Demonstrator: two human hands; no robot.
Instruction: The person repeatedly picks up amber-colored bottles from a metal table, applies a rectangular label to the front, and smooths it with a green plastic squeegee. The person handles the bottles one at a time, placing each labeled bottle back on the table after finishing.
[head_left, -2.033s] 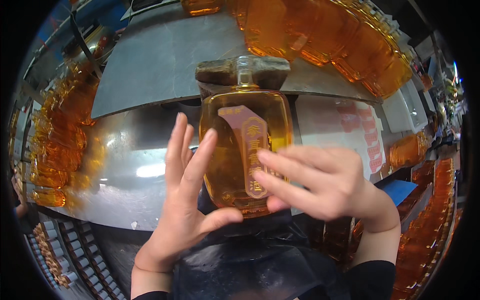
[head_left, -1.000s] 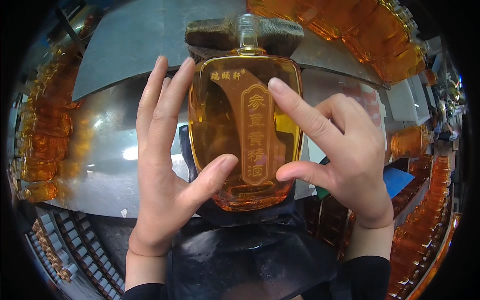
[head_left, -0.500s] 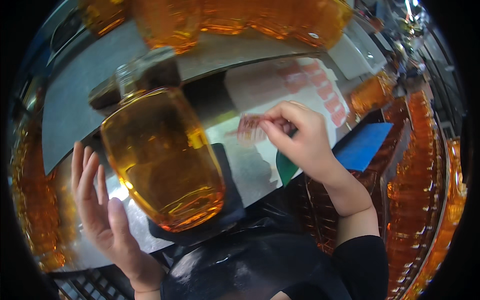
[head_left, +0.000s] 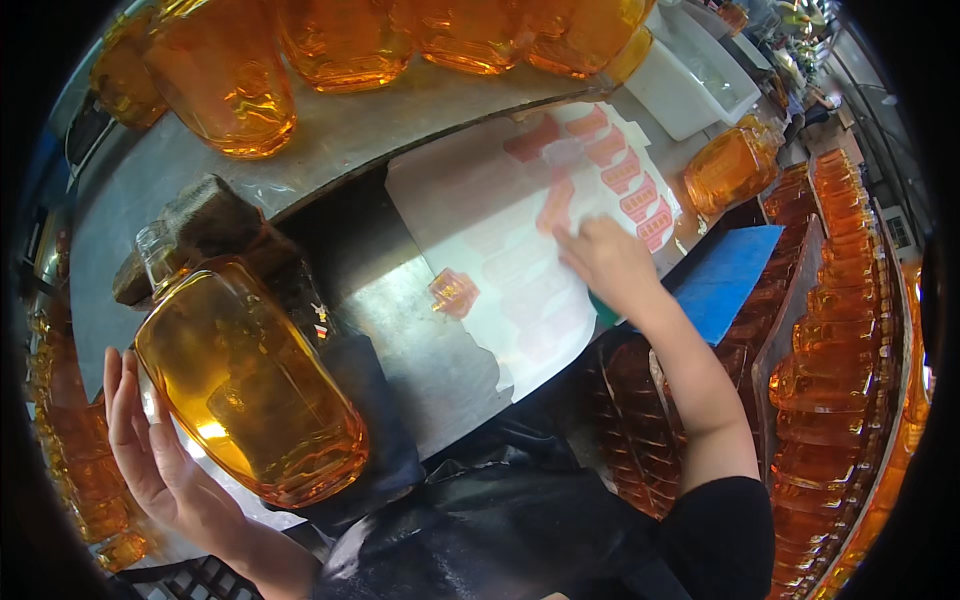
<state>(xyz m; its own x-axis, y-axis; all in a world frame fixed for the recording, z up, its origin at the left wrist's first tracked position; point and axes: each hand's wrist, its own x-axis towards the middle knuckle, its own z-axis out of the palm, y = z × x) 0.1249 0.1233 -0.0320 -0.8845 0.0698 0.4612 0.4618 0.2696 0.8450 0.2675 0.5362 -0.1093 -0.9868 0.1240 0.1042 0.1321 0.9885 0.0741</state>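
Note:
A large glass bottle of amber liquid [head_left: 250,385] lies tilted before me, its neck resting by a dark, worn block [head_left: 215,215]. My left hand [head_left: 165,465] is open along the bottle's left side, fingers stretched out near the glass. Over a white backing sheet [head_left: 490,215], my right hand [head_left: 610,265] is blurred, fingertips close to a red label [head_left: 555,203]. A flat green piece [head_left: 604,312] shows beneath that palm, mostly hidden, and appears gripped in the hand. One separate clear-and-red label [head_left: 453,293] lies at the sheet's left edge. More red labels [head_left: 622,172] line its right side.
Amber bottles [head_left: 340,45] stand in a row along the far edge, and another bottle [head_left: 735,165] is beyond the sheet. A white plastic bin [head_left: 690,80] sits at the far right. Beside a blue panel [head_left: 735,285], many more bottles [head_left: 825,380] fill the right.
My right hand has moved right and away from the bottle, over the sheet; the label it pinched is out of its fingertips. The bottle and left hand appear farther left and lower in view.

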